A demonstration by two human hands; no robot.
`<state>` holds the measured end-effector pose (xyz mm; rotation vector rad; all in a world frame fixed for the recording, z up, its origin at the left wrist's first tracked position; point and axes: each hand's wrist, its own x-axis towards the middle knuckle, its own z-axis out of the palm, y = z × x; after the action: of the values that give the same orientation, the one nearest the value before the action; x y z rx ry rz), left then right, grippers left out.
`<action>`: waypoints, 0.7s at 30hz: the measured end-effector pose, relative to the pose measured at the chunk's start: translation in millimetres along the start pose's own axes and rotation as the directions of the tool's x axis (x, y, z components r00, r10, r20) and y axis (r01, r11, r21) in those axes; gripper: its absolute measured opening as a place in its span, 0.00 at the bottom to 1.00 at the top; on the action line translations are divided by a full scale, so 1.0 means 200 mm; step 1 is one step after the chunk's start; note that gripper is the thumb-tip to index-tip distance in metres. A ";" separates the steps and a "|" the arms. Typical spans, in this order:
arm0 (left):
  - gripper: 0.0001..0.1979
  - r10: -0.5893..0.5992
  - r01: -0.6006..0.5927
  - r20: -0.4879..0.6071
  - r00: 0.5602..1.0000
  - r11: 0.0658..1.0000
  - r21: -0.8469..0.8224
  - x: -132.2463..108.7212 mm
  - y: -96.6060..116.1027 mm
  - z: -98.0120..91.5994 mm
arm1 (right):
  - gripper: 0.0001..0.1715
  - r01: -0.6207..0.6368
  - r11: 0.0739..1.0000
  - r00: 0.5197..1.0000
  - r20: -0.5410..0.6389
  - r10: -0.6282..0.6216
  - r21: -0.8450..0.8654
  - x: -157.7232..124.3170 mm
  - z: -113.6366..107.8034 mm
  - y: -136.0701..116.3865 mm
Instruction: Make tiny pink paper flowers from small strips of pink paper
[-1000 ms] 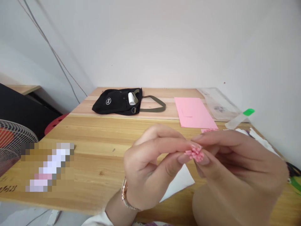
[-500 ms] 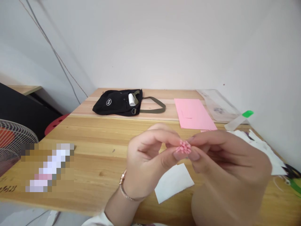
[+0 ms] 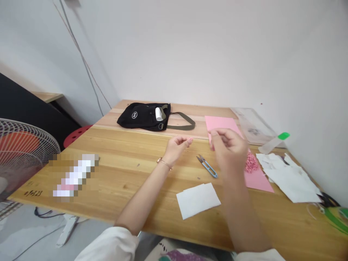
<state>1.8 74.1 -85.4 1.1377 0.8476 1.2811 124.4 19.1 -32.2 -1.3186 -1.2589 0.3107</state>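
My left hand (image 3: 175, 149) is closed in a pinch above the table. From its fingertips peeks a small pink bunch of stamens (image 3: 191, 139), mostly hidden by the fingers. To the right, my right hand (image 3: 231, 144) is raised with thumb and fingers pressed together, slightly blurred; what it holds, if anything, is hidden. Between and below the hands lie blue thread snips (image 3: 207, 166), their blades pointing away. Nearer me rest white paper pieces (image 3: 198, 201). Beyond my right wrist, a heap of tiny pink pieces (image 3: 251, 163) sits on pink paper (image 3: 259, 181).
A black bag (image 3: 144, 116) lies at the back of the wooden table (image 3: 119, 181). White sheets (image 3: 290, 177), a green-capped clear bottle (image 3: 273, 142), black-handled scissors (image 3: 328, 199) and green tape (image 3: 337, 219) occupy the right. A fan (image 3: 27, 152) stands left.
My hands have parted and moved farther from the camera. The pink bunch stays in my left fingers, while my right hand has come away from it. The snips and pink heap now show.
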 end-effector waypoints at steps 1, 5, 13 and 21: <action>0.13 -0.058 0.058 0.000 0.998 0.998 0.007 0.01 -0.08 -0.03 | 0.09 -0.003 0.994 0.998 -0.055 -0.004 -0.112 0.00 0.04 0.11; 0.16 -0.204 0.204 0.009 0.979 0.979 -0.016 -0.01 -0.35 -0.12 | 0.14 0.028 0.893 0.999 0.047 -0.008 -0.449 -0.11 0.16 0.55; 0.15 -0.263 0.263 0.030 0.964 0.965 -0.021 -0.07 -0.46 -0.16 | 0.18 0.071 0.702 0.954 0.253 0.159 -0.709 -0.24 0.14 0.70; 0.14 -0.296 0.297 0.024 0.955 0.953 -0.065 -0.07 -0.46 -0.16 | 0.17 0.009 0.626 0.880 0.304 0.365 -0.780 -0.20 0.05 0.69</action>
<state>-4.7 72.3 -182.5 0.9245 0.9197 1.0430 165.0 35.8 -169.9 -2.2261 -1.7431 0.2208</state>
